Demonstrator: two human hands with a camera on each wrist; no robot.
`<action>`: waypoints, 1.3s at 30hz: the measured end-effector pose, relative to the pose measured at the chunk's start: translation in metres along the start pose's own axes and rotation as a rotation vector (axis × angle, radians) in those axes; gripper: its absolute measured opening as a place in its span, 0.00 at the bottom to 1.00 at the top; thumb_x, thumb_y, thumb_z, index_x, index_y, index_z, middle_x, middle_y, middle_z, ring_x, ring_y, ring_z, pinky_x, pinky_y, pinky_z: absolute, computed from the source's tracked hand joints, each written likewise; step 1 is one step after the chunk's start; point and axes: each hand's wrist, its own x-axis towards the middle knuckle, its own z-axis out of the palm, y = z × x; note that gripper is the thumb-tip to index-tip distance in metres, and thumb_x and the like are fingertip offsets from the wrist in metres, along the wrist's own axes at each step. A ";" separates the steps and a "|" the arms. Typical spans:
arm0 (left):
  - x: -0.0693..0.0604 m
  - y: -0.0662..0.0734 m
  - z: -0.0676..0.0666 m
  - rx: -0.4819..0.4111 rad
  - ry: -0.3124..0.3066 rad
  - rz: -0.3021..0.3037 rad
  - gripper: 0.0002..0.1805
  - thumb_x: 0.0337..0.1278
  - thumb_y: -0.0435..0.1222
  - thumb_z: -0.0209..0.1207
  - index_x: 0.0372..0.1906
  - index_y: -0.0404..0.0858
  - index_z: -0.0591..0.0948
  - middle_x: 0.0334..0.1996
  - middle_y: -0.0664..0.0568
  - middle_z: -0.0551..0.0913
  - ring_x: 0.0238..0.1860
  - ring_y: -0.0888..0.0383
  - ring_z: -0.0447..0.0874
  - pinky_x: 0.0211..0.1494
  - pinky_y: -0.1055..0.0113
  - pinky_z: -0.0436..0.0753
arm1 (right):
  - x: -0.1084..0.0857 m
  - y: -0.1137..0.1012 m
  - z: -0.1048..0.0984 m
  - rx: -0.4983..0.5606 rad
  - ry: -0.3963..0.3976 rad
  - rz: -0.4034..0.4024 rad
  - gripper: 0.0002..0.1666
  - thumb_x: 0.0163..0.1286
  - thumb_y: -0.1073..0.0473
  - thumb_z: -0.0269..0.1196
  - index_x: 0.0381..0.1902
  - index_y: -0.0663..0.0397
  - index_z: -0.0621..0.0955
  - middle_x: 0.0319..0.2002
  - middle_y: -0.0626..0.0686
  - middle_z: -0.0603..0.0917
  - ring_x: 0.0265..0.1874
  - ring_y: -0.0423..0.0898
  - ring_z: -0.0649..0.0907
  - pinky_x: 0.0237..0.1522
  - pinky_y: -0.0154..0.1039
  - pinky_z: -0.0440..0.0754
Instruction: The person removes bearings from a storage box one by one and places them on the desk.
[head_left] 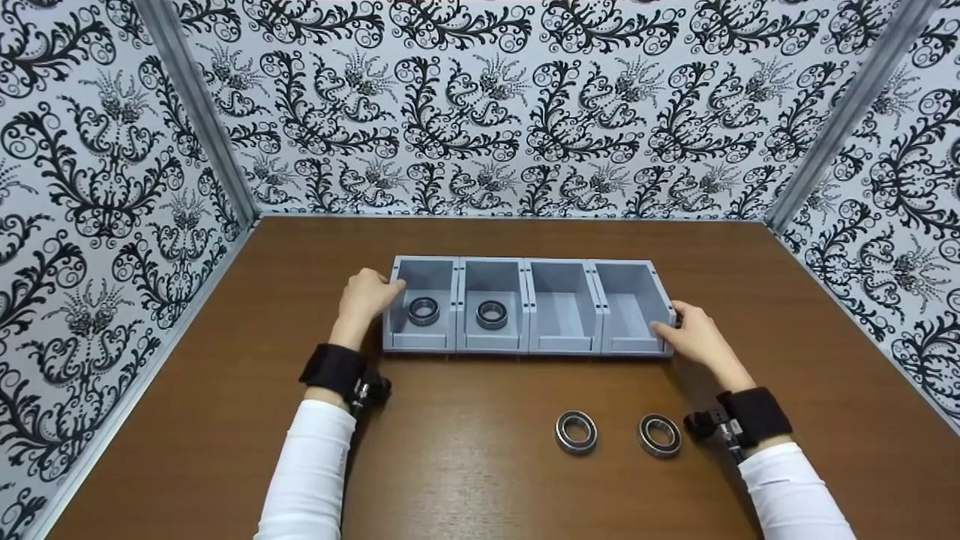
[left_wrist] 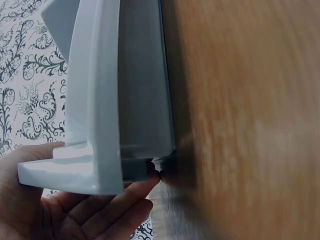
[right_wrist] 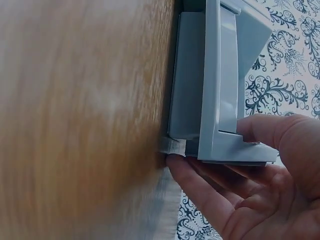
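Note:
A row of joined grey storage bins [head_left: 566, 344] stands on the brown table. My left hand [head_left: 367, 298] grips its left end wall, the thumb over the top edge and the fingers along the outside, as the left wrist view also shows. At the opposite end, my right hand [head_left: 697, 335] holds the right wall between thumb and fingers near the front corner. One ball bearing [head_left: 424, 321] lies in the leftmost bin and another bearing [head_left: 492, 325] in the bin beside it. The two right-hand bins hold nothing visible.
Two more bearings lie flat on the table [head_left: 465, 465] in front of the bins: one bearing [head_left: 561, 433] ahead of the right half, another bearing [head_left: 660, 451] close to the right wrist strap. Patterned walls [head_left: 495, 112] enclose the back and sides.

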 end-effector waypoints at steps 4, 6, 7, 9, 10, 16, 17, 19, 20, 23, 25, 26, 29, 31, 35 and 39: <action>-0.001 0.000 0.000 0.000 0.002 -0.002 0.22 0.63 0.50 0.59 0.17 0.44 0.73 0.31 0.44 0.83 0.32 0.50 0.77 0.36 0.60 0.74 | 0.002 0.000 0.000 0.005 -0.002 0.000 0.26 0.70 0.60 0.63 0.58 0.77 0.76 0.47 0.73 0.85 0.41 0.56 0.84 0.45 0.46 0.79; -0.001 -0.001 0.000 0.001 0.004 -0.003 0.21 0.64 0.50 0.59 0.19 0.43 0.76 0.35 0.43 0.85 0.34 0.50 0.78 0.36 0.60 0.75 | 0.002 0.000 0.000 0.010 -0.015 0.003 0.27 0.70 0.61 0.62 0.60 0.77 0.75 0.49 0.74 0.84 0.42 0.58 0.85 0.45 0.46 0.80; -0.001 -0.001 0.000 0.001 0.002 -0.004 0.21 0.64 0.50 0.59 0.20 0.42 0.76 0.35 0.43 0.85 0.33 0.50 0.78 0.36 0.60 0.74 | 0.002 0.000 0.000 0.011 -0.021 0.006 0.27 0.70 0.61 0.61 0.61 0.77 0.74 0.50 0.75 0.84 0.43 0.59 0.85 0.45 0.47 0.80; -0.001 -0.001 0.001 0.001 0.004 0.001 0.21 0.64 0.50 0.59 0.20 0.41 0.76 0.34 0.44 0.85 0.33 0.51 0.78 0.34 0.61 0.73 | 0.002 0.000 -0.001 0.017 -0.034 0.012 0.28 0.71 0.62 0.59 0.62 0.78 0.73 0.53 0.77 0.83 0.46 0.62 0.86 0.47 0.49 0.81; -0.001 -0.001 0.001 0.001 0.006 0.004 0.21 0.64 0.50 0.59 0.20 0.41 0.77 0.34 0.44 0.84 0.32 0.51 0.77 0.33 0.62 0.72 | 0.002 0.000 -0.001 0.020 -0.038 0.014 0.28 0.71 0.62 0.58 0.63 0.78 0.73 0.53 0.77 0.82 0.46 0.63 0.86 0.47 0.49 0.81; 0.000 -0.001 0.001 0.006 0.010 0.008 0.23 0.64 0.50 0.59 0.17 0.43 0.73 0.31 0.45 0.83 0.31 0.51 0.76 0.30 0.62 0.69 | 0.003 0.001 -0.001 0.024 -0.026 0.003 0.27 0.71 0.63 0.57 0.62 0.78 0.74 0.52 0.76 0.83 0.43 0.58 0.85 0.44 0.43 0.80; 0.001 -0.002 0.001 0.006 0.009 0.007 0.24 0.64 0.50 0.59 0.16 0.44 0.71 0.29 0.45 0.82 0.31 0.51 0.75 0.30 0.62 0.69 | 0.004 0.001 -0.001 0.026 -0.024 0.000 0.26 0.71 0.63 0.57 0.62 0.77 0.74 0.52 0.75 0.83 0.41 0.56 0.85 0.43 0.42 0.79; 0.001 -0.002 0.001 0.007 0.010 0.010 0.24 0.64 0.50 0.59 0.14 0.45 0.70 0.27 0.46 0.80 0.30 0.51 0.75 0.30 0.62 0.69 | 0.005 0.002 0.000 0.032 -0.023 -0.005 0.26 0.71 0.64 0.57 0.61 0.77 0.75 0.52 0.75 0.84 0.40 0.53 0.84 0.42 0.40 0.78; 0.001 -0.002 0.001 0.008 0.009 0.010 0.25 0.64 0.50 0.59 0.14 0.45 0.69 0.27 0.46 0.80 0.30 0.51 0.75 0.31 0.62 0.69 | 0.005 0.002 0.000 0.033 -0.022 -0.007 0.25 0.71 0.64 0.57 0.61 0.77 0.75 0.51 0.74 0.84 0.40 0.52 0.84 0.42 0.39 0.78; 0.001 -0.003 0.001 0.007 0.016 0.013 0.23 0.64 0.50 0.59 0.16 0.43 0.73 0.33 0.42 0.85 0.33 0.49 0.78 0.34 0.59 0.73 | 0.005 0.002 0.000 0.038 -0.022 -0.010 0.25 0.70 0.65 0.58 0.61 0.77 0.75 0.51 0.74 0.84 0.39 0.50 0.83 0.41 0.38 0.78; 0.001 -0.002 0.001 0.004 0.018 0.014 0.22 0.63 0.50 0.59 0.18 0.42 0.76 0.38 0.38 0.87 0.35 0.47 0.79 0.37 0.57 0.75 | 0.005 0.002 0.000 0.039 -0.019 -0.009 0.25 0.70 0.65 0.58 0.60 0.77 0.76 0.50 0.73 0.85 0.38 0.49 0.83 0.40 0.37 0.78; 0.001 -0.002 0.001 0.001 0.019 0.016 0.21 0.63 0.50 0.59 0.19 0.42 0.77 0.40 0.37 0.88 0.36 0.47 0.80 0.38 0.57 0.76 | 0.005 0.002 0.000 0.039 -0.017 -0.009 0.25 0.70 0.65 0.58 0.60 0.77 0.76 0.50 0.73 0.85 0.38 0.49 0.83 0.40 0.36 0.78; 0.000 -0.002 0.001 0.002 0.019 0.021 0.21 0.63 0.50 0.59 0.19 0.42 0.76 0.39 0.37 0.88 0.35 0.47 0.80 0.37 0.57 0.76 | 0.004 0.003 0.000 0.038 -0.018 -0.007 0.25 0.70 0.65 0.58 0.60 0.77 0.76 0.49 0.74 0.85 0.38 0.49 0.83 0.39 0.36 0.78; 0.000 -0.002 0.001 0.008 0.019 0.022 0.22 0.63 0.50 0.59 0.17 0.43 0.73 0.37 0.39 0.87 0.34 0.48 0.79 0.35 0.59 0.74 | 0.004 0.003 0.001 0.039 -0.021 -0.004 0.25 0.69 0.65 0.58 0.61 0.77 0.75 0.50 0.74 0.85 0.39 0.50 0.84 0.39 0.36 0.78; -0.001 -0.001 0.000 0.011 0.010 0.007 0.21 0.63 0.50 0.59 0.19 0.42 0.75 0.38 0.39 0.86 0.36 0.47 0.80 0.35 0.58 0.75 | 0.004 0.003 0.000 0.042 -0.028 0.001 0.25 0.70 0.65 0.57 0.61 0.78 0.75 0.51 0.75 0.84 0.41 0.52 0.85 0.39 0.34 0.79; -0.001 0.000 -0.001 0.023 -0.010 -0.016 0.22 0.63 0.52 0.58 0.33 0.35 0.84 0.51 0.35 0.87 0.49 0.39 0.86 0.47 0.48 0.82 | 0.003 0.002 -0.001 0.050 -0.043 0.003 0.27 0.71 0.65 0.57 0.64 0.77 0.74 0.53 0.75 0.84 0.45 0.56 0.87 0.39 0.32 0.79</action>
